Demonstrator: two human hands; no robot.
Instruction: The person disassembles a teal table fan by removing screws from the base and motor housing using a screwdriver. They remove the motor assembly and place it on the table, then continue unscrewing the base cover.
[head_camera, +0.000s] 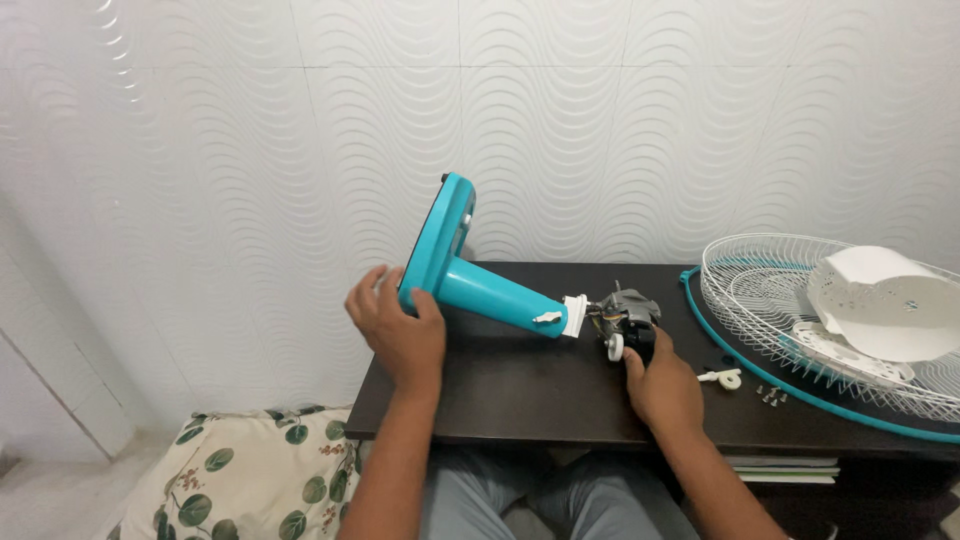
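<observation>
**Head view: fan stand held at both ends**

Left hand (398, 335) grasps the round base of the teal fan stand (470, 275), which lies tilted over the dark table (520, 390). Right hand (658, 385) grips the grey motor (625, 318) at the stand's far end. Wire grille (790, 300), white blade housing (885, 300) and loose screws (771, 396) lie to the right.

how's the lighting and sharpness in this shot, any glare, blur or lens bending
Head view: soft, even light, no hard glare; the left hand on the teal fan stand and the right hand at the motor look sharp, without motion blur. Faint shadows lie on the dark table. The wide lens bows the wall's tile lines near the edges.
</observation>
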